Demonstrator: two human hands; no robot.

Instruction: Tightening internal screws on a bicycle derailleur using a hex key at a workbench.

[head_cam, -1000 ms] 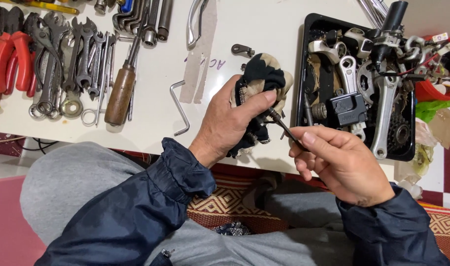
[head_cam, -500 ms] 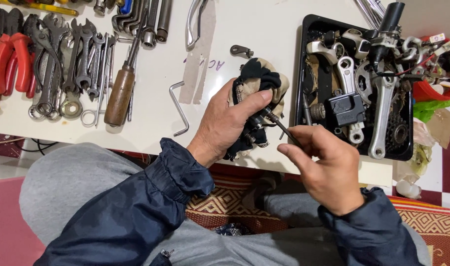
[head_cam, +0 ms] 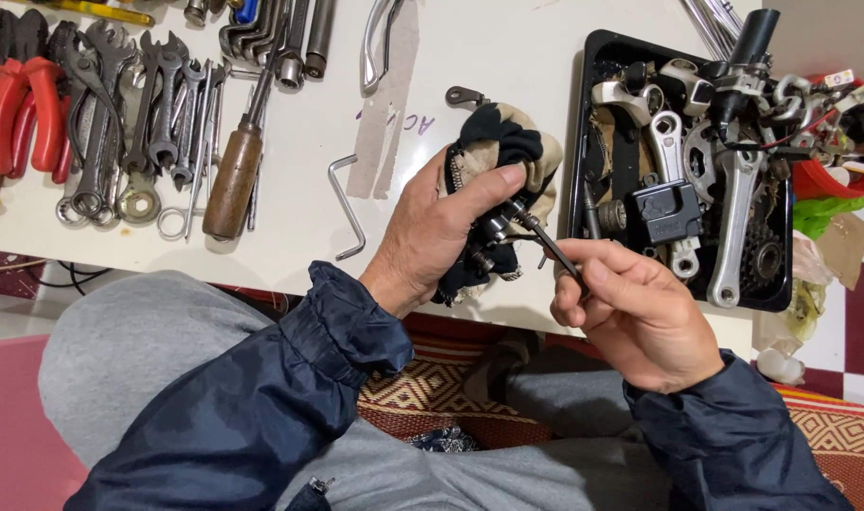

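Observation:
My left hand grips a black and beige rag wrapped around a small dark metal part, held just above the white table's front edge. My right hand pinches a thin dark rod-like tool whose tip meets the part in the rag. Both forearms are in dark blue jacket sleeves. Most of the wrapped part is hidden by cloth and fingers.
A black tray of bicycle parts, cranks and a sprocket stands at right. Spanners, red-handled pliers and a wooden-handled tool lie at left. A bent hex key lies near my left wrist on the white table.
My right hand has shifted slightly and turned, keeping the thin tool against the part. The left hand and rag stay almost in place.

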